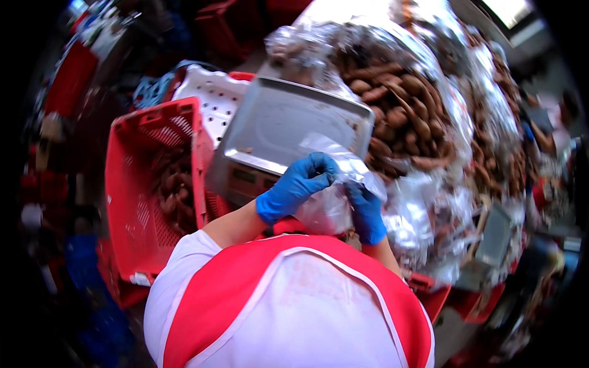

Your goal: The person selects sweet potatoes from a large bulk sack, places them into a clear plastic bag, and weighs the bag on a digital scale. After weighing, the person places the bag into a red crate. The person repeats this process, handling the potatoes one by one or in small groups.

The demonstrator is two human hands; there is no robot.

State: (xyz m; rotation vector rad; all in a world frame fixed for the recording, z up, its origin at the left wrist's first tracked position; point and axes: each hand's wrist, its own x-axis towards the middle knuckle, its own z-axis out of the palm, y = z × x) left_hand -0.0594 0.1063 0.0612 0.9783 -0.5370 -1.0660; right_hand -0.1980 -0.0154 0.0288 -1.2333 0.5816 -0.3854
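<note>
My left hand [301, 184], in a blue glove, pinches the edge of a clear plastic bag [326, 209] in front of my chest. Also gloved in blue, my right hand [368, 214] grips the bag's other side, its fingertips partly hidden by the film. The bag hangs between both hands, and its upper part overlaps the near right corner of the metal weighing tray [299, 117]. That tray sits on a bench scale, whose display panel [244, 177] lies left of my left hand. Beyond my right hand is a heap of sweet potatoes [400, 115].
At left stands a red plastic crate [126, 193] with reddish-brown roots [177, 198] inside. A white perforated basket [211, 94] is behind it. Crumpled plastic bags [414, 216] lie at right. Another scale [494, 234] stands farther right. A person [554, 124] is at the far right.
</note>
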